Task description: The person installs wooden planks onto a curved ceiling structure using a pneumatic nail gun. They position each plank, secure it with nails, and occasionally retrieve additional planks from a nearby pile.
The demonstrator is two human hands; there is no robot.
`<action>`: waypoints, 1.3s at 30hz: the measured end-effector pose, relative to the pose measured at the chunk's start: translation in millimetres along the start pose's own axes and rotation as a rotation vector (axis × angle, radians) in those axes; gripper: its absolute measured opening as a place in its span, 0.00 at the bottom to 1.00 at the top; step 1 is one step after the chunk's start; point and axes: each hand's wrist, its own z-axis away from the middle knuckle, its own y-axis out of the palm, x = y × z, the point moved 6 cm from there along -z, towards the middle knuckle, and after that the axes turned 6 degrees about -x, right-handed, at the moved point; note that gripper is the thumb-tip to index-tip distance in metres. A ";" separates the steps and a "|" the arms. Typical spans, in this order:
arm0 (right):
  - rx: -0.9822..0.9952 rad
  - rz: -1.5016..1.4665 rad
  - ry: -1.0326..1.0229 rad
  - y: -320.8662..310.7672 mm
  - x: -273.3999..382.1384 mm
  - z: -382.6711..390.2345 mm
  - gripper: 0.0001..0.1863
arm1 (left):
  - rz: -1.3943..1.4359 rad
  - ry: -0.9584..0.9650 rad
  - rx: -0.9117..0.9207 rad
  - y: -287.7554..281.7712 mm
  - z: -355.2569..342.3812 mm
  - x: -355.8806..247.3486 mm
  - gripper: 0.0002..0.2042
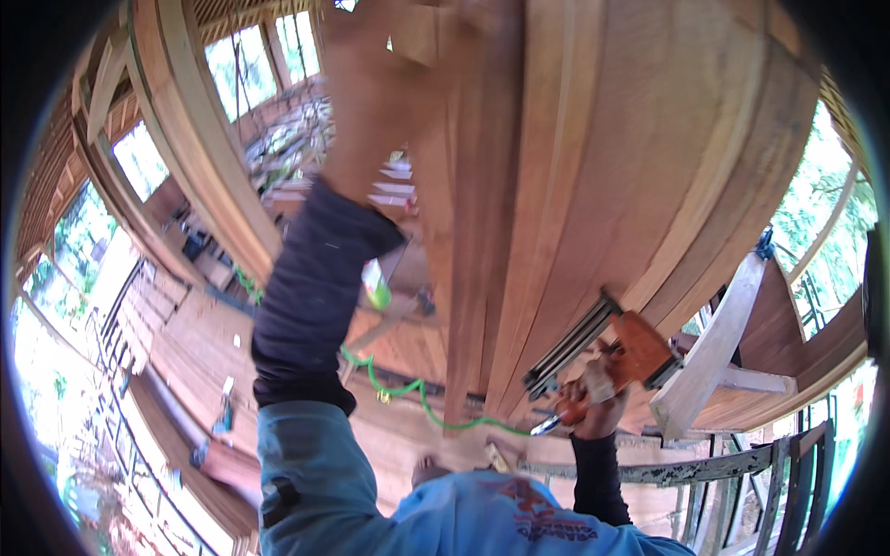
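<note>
My left hand (399, 83) is raised at the top of the view against the tall curved wooden planks (621, 148); it is blurred and its fingers are not clear. My right hand (596, 398), low at the right, grips an orange pneumatic nailer (644, 347) with a long dark magazine, held in front of the planks' lower part. A coiled green air hose (468, 423) runs to the nailer's handle.
A pale board (709, 338) slants at the right, beside a metal scaffold rail (686, 473). Curved timber frames (195, 148) rise at the left, with wooden decking (185, 352) below, a green-labelled container (375, 287) and piled offcuts (287, 139) farther back.
</note>
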 end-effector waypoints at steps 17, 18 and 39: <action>-0.186 0.124 -0.107 30.8 -2.4 15.4 0.35 | -0.556 -1.156 0.866 -141.3 539.5 430.7 0.13; -0.197 0.139 -0.125 34.3 -2.8 15.3 0.35 | -0.619 -1.226 0.915 -141.8 566.9 435.1 0.14; -0.285 0.101 -0.124 69.2 -6.8 16.8 0.15 | -0.832 -0.993 0.833 -160.5 654.8 465.7 0.13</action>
